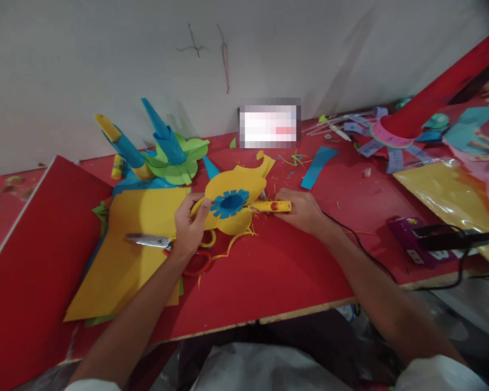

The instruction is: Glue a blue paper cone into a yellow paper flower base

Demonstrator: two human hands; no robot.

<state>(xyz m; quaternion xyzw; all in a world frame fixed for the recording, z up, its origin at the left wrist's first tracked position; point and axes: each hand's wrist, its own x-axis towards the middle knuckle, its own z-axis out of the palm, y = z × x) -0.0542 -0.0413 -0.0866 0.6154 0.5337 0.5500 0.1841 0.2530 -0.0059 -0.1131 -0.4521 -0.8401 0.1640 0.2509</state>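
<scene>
My left hand (190,224) pinches the left edge of a yellow paper flower (224,182), thumb on top. In the flower's middle sits a blue paper ring (241,200) with cut, folded-out tabs around a dark hollow. My right hand (299,210) is closed around a yellow hot glue gun (275,206), its tip pointing left at the ring's right side. Whether the tip touches the paper I cannot tell. Under my left wrist lie scissors (149,240) with red and yellow handles, partly hidden by the hand.
Yellow paper sheets (118,271) lie at left beside a red board (32,260). Behind stand blue paper tubes (169,144) with green leaves and a glue stick (117,166). A blurred-out screen (269,126) leans on the wall. A black cord (367,252) runs right near a purple box (409,239).
</scene>
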